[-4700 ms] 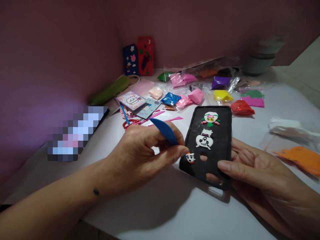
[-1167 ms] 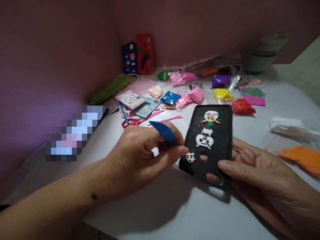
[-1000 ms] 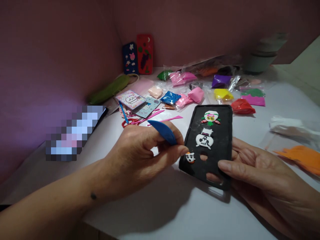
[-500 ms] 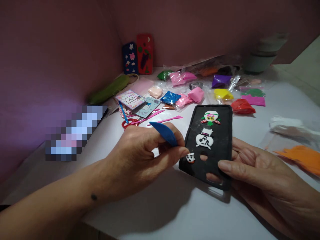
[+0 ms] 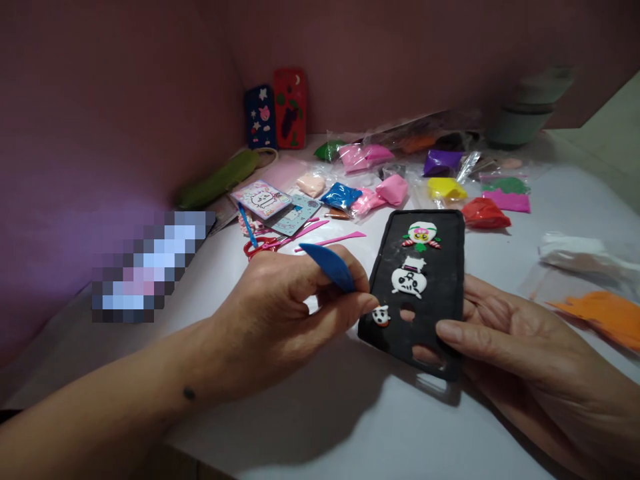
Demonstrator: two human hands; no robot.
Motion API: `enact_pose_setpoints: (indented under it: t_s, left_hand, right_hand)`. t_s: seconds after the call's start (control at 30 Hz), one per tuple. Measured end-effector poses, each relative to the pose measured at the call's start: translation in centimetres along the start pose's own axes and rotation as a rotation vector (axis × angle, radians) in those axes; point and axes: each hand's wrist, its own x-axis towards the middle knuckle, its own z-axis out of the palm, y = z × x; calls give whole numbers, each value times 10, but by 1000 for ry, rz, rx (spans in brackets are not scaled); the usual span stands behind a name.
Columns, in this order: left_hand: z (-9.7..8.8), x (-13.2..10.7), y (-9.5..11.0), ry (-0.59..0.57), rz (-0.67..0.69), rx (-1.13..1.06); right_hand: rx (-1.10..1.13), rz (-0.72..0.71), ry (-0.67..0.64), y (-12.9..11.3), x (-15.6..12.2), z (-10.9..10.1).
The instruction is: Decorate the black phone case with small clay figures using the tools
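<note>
My left hand (image 5: 300, 307) is closed around a blue plastic modelling tool (image 5: 327, 267), its flat blade pointing up and left. Its fingertips are at a small white clay face (image 5: 381, 316) near the left edge of a black phone case (image 5: 430, 340); the tool's lower end is hidden by the fingers. From the right, my right hand (image 5: 505, 340) grips the case, thumb on the front and fingers behind. Farther up the case sit a white clay figure (image 5: 409, 283) and a white, pink and green one (image 5: 423, 235). Two cutouts pierce its lower part.
Behind the hands lie red scissors (image 5: 257, 247), pink tools (image 5: 335, 240), cards (image 5: 263, 199) and several bagged clays, such as a blue packet (image 5: 341, 195). Orange clay (image 5: 600, 317) lies at right. Decorated blue (image 5: 260, 117) and red (image 5: 290, 107) cases lean on the wall. A blurred screen (image 5: 155, 267) stands left.
Almost nothing differs. Both hands keep their grips, and the blue tool and the phone case stay in the same place.
</note>
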Motion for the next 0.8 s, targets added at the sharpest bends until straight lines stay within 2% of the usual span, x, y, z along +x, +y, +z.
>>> enact_pose_setpoints:
  t_s: [0.33, 0.8]
  left_hand:
    - [-2, 0, 0, 11, -37, -26]
    - [-1, 2, 1, -6, 20, 7]
  right_hand:
    - [16, -1, -11, 2, 0, -4]
    - [-3, -10, -12, 2, 3, -2]
